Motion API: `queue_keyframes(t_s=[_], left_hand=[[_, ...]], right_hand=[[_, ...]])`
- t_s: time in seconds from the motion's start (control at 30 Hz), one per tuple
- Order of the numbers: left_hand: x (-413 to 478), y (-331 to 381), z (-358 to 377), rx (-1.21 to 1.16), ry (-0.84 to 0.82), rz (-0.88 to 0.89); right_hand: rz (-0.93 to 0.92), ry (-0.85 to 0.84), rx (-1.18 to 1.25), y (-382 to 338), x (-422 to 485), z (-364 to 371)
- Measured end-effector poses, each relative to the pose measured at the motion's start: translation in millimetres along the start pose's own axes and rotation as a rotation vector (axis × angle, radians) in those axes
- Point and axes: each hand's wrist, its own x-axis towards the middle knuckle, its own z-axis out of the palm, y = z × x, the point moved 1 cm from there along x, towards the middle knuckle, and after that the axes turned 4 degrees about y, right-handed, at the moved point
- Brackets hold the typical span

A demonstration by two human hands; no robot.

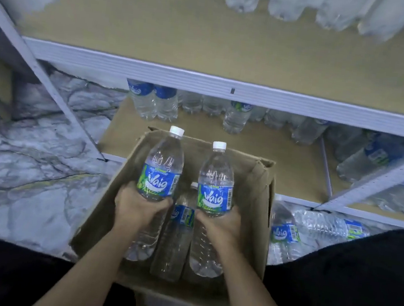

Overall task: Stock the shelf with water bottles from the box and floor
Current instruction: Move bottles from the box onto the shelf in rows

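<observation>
An open cardboard box (260,185) sits on the floor in front of me. My left hand (136,205) is wrapped around the middle of a clear water bottle (164,163) with a blue label and white cap, held above the box. My right hand (220,222) grips a second, matching bottle (216,180) the same way. Between them a third bottle (176,238) lies in the box. Two more bottles (285,234) lie on the floor to the right of the box. The middle shelf board (185,28) is bare in front, with several bottles (315,9) at its back right.
The low shelf (254,156) behind the box holds several upright bottles (151,101) along its back and more on the right (373,158). White metal shelf posts (40,69) slant at left and right. The floor (28,169) is marble-patterned. My dark-clothed knees frame the box.
</observation>
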Motion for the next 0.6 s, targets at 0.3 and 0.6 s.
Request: queue_keyframes(t_s=[0.3,0.6], left_hand=[[-37,96,-78,-0.307,0.19,0.345],[-34,208,-166,-0.558,0.401,0.504]], right_hand=[[-0.455,-0.004,0.233,-118,-66,-46],[-0.765,-0.094,0.361,-260,-99,-70]])
